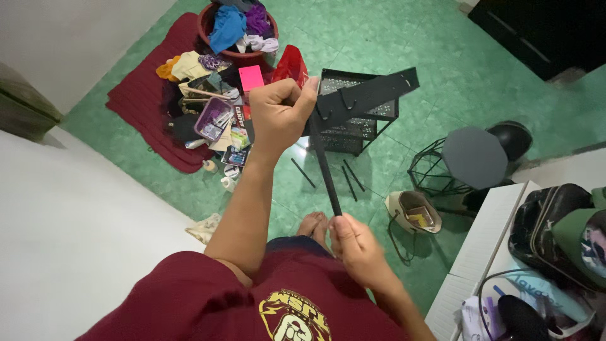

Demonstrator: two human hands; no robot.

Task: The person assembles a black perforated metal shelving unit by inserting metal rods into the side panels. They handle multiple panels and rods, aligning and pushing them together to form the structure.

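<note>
Left hand (pixel 281 113) grips the black hook bar (pixel 366 98); right hand (pixel 355 243) pinches a thin rod's (pixel 325 170) lower end, above the floor (pixel 454 69).

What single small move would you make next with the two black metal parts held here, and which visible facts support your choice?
Probably steady the thin black rod with the right hand while the left hand aligns the black hook bar on its top end. The two pieces meet near the left grip, the bar is tilted, and more rods lie on the green floor.
</note>
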